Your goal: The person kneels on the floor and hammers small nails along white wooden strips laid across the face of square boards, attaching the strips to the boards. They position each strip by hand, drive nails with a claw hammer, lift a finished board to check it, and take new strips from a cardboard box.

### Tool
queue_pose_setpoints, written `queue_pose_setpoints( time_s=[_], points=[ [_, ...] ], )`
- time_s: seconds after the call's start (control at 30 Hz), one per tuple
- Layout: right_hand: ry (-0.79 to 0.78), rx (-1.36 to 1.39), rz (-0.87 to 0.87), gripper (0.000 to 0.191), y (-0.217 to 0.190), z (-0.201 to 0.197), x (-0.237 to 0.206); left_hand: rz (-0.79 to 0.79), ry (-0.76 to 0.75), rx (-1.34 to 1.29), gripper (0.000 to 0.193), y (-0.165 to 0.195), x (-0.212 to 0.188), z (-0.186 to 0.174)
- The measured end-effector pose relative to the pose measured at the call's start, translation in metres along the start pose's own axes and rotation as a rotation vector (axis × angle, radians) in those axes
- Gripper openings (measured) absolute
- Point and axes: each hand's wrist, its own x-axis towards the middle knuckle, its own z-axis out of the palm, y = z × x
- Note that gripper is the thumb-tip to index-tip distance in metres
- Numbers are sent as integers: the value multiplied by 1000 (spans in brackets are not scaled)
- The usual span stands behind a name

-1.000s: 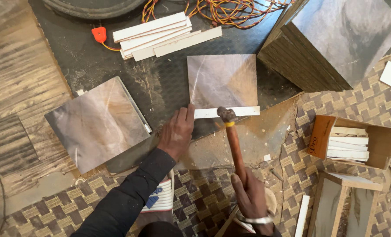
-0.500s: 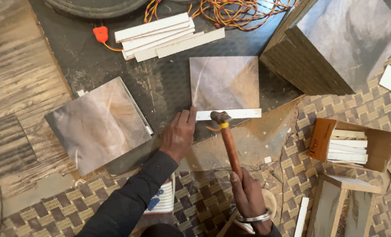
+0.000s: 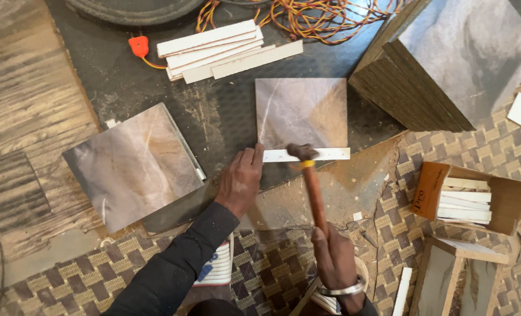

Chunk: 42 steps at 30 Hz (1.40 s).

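Head view: hammer (image 3: pixel 312 187) is gripped by right hand (image 3: pixel 334 263), fingers closed round the lower handle; its head is set on the white strip (image 3: pixel 307 154). Left hand (image 3: pixel 240 180) is laid flat, fingers extended, tips pressed on the strip's left end. Strip is butted against the near edge of the square panel (image 3: pixel 301 112), just beyond the fingertips. A second panel (image 3: pixel 133 165) is seen left of the left hand. Spare strips (image 3: pixel 214 49) are stacked well beyond both hands. A box of strips (image 3: pixel 471 198) is seen right of the hammer.
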Motion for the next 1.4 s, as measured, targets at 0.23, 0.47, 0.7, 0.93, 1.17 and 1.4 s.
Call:
queue_pose_setpoints(
  time_s=[0.23,0.47,0.7,0.93,1.17,1.4],
  points=[
    [14,13,10,38,-22,-4,5,-1,4,-31,48,-2,-1,-4],
    [56,-28,87,31,-41,-26,-1,-14,1,-23,53,2,-4,-8],
    [19,-106,54,35,-33,-11,9,-5,2,-8,50,1,-6,-13],
    [81,-21,-116,35,-25,-16,3,8,21,-4,49,1,-5,-15],
    [8,-113,50,38,-20,-21,8,-2,-14,7,49,5,-4,-18],
    [-78,-111,126,35,-23,-13,13,27,37,-34,50,4,-1,-20]
  ],
)
